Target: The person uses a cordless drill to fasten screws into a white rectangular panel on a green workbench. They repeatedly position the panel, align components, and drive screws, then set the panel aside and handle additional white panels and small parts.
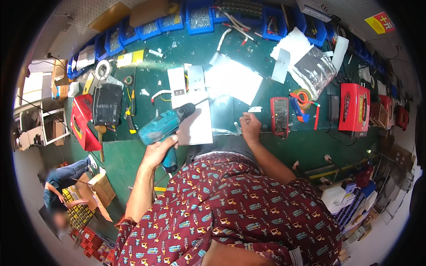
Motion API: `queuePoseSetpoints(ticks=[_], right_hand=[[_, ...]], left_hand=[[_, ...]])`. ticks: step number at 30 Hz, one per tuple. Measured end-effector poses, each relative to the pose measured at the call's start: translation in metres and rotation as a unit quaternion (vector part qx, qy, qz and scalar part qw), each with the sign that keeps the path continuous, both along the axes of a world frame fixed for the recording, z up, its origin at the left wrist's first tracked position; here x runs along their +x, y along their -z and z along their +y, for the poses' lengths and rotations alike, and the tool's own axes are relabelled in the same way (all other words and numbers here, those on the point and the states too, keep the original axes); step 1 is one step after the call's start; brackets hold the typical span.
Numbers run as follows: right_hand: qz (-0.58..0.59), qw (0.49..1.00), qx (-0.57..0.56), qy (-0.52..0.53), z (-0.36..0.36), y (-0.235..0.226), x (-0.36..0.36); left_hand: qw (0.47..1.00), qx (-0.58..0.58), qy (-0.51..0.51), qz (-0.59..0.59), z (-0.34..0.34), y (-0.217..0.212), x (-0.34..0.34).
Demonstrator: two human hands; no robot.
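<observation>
My left hand [160, 150] is wrapped round the grip of a teal cordless drill [159, 126]. The drill's dark chuck points up and right, over a white sheet-metal piece [197, 126] at the table's near edge. Beyond the chuck lies a white panel [235, 82], washed out by glare, with a grey-white bracket [195, 77] to its left. My right hand [251, 127] rests at the table edge with its fingers curled in; what they hold, if anything, is hidden. A small white piece [255, 109] lies just beyond its fingertips.
To the right are a red multimeter [279, 115], tape rolls [302, 98] and a red box [355, 110]. Another red case [84, 122], a black pack [107, 104] and pliers [130, 119] lie left. Blue bins [199, 20] line the back. A person [60, 186] sits at lower left.
</observation>
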State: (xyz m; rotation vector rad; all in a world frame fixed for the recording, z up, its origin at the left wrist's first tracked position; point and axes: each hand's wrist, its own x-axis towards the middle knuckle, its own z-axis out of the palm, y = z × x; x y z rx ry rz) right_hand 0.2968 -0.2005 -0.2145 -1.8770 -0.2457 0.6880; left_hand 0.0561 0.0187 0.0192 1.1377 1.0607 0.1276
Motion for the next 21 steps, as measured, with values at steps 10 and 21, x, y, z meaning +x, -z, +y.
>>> queuePoseSetpoints(ticks=[10,21], right_hand=[[0.149,0.904,0.307,-0.256,0.105,-0.198,-0.013],[0.126,0.863,0.391,-0.295,0.143,-0.257,-0.041]], left_hand=[[0.897,-0.332,0.0,-0.293,0.031,0.093,-0.04],[0.892,-0.326,-0.034,-0.311,0.007,0.098,-0.017]])
